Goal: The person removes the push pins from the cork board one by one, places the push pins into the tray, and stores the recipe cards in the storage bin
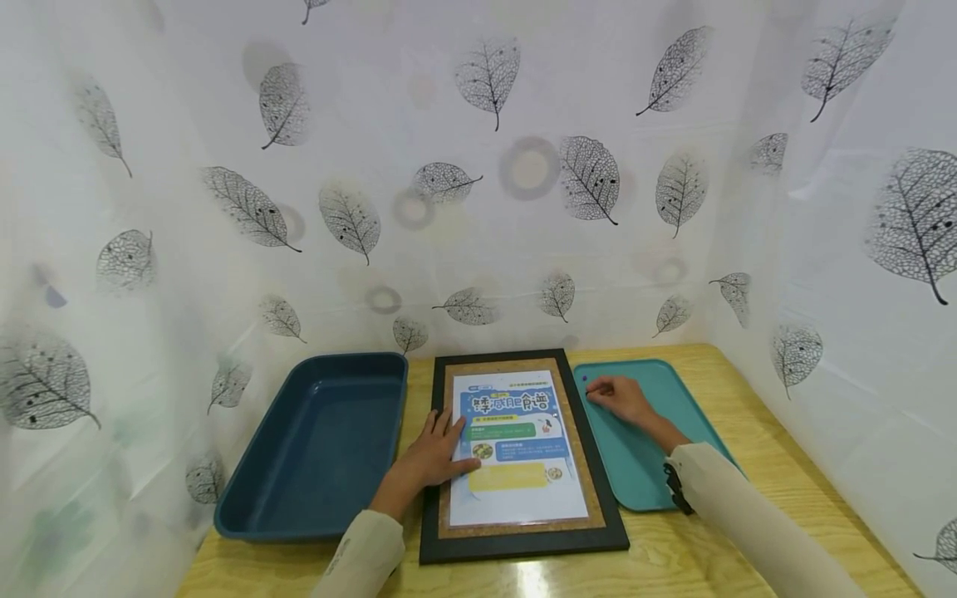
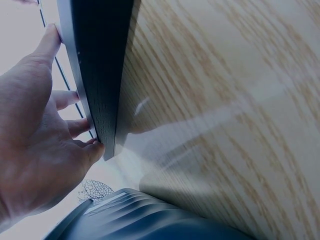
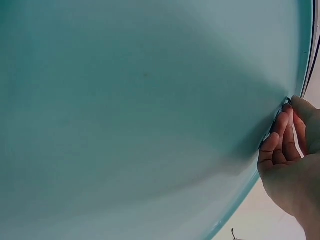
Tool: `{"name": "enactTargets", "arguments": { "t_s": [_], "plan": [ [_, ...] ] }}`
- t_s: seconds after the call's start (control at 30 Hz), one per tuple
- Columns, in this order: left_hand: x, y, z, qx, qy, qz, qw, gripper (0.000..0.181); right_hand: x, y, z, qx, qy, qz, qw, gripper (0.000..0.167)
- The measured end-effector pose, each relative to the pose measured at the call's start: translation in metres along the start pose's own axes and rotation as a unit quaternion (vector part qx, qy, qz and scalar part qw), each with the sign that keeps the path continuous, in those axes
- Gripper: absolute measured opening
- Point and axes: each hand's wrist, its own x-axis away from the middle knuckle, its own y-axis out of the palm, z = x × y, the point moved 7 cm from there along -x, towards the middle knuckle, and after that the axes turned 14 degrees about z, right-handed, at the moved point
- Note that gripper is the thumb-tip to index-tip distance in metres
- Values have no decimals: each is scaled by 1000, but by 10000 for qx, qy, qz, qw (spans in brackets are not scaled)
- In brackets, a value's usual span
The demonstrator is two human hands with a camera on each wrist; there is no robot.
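Note:
A black-framed cork board lies on the table, with a printed sheet on its middle. My left hand rests with spread fingers on the board's left side and the sheet's edge. In the left wrist view, its fingers reach over the black frame. Over the far left part of a teal tray, my right hand pinches a small dark object between thumb and fingertips. Its kind is mostly hidden. Near those fingertips a tiny purple piece shows on the tray.
A deep dark blue bin stands left of the board. The wooden table meets a white curtain with a leaf print at the back and both sides.

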Motion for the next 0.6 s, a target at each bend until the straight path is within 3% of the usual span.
{"name": "enactTargets", "arguments": {
  "t_s": [0.6],
  "plan": [
    [0,1,0,-35,-2,-3,10000,93,2,3,-7,-77,14,-157,9998,14]
  ]
}}
